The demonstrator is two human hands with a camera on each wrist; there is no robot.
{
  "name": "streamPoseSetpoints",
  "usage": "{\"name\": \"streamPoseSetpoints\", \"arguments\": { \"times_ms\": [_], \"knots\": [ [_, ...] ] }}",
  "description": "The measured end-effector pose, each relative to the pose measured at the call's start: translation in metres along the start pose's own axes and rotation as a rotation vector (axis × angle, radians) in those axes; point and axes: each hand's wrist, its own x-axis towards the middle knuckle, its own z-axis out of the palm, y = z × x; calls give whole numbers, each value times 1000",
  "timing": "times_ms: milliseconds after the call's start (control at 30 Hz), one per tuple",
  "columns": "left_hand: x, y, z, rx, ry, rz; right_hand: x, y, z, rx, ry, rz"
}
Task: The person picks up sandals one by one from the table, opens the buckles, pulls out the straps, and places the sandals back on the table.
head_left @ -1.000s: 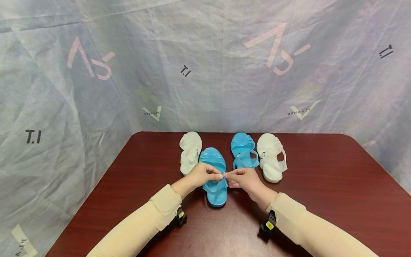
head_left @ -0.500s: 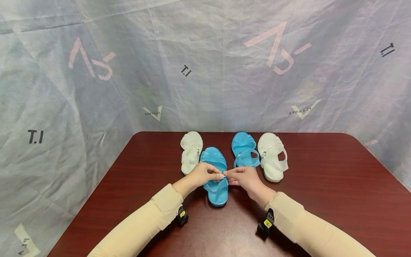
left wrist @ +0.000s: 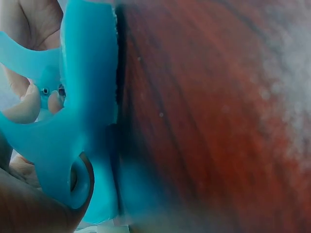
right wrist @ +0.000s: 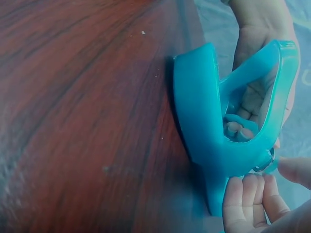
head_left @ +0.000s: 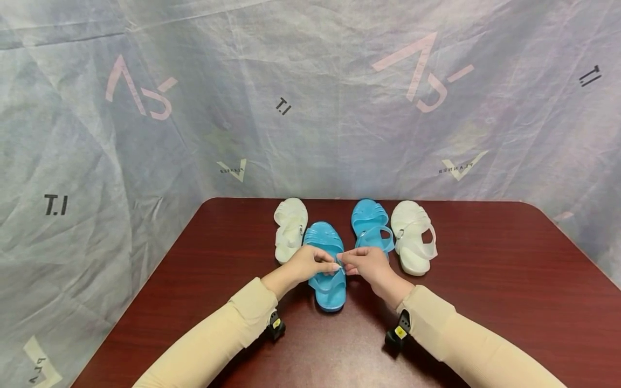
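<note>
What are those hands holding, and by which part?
The nearer blue sandal: the left hand and right hand both pinch its strap, near the buckle.

Left hand (head_left: 306,263): reaching across near blue sandal (head_left: 330,286) from its left, back of hand up, thumb and forefinger pinching at its right side. Right hand (head_left: 372,263): at sandal's right, thumb and forefinger pinching there too, other fingertips against sandal's side. Both sets of fingertips close together. Left wrist (head_left: 273,283) and right wrist (head_left: 397,291) on opposite sides of sandal. Left forearm (head_left: 218,334) and right forearm (head_left: 466,345) cream-sleeved, slanting inward toward sandal.
</note>
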Motion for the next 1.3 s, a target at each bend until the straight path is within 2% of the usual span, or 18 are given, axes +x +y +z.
{"name": "streamPoseSetpoints", "arguments": {
  "times_ms": [133, 333, 567, 767, 933, 1300],
  "knots": [
    [0, -1, 0, 5, -5, -3, 2, -1, -2, 24, -20, 11],
    [-1, -1, -1, 9, -8, -12, 1, -4, -9, 16, -97, -11],
    [-3, -2, -1, 13, -5, -20, -4, 4, -11, 24, -160, 12],
    [-3, -4, -2, 10, -1, -17, -4, 6, -8, 11, -132, -13],
    [-2, -4, -2, 0, -15, -29, -2, 5, -6, -42, -95, -24],
    [1, -1, -1, -18, -21, -3, 2, 1, -3, -86, -43, -19]
  ]
}}
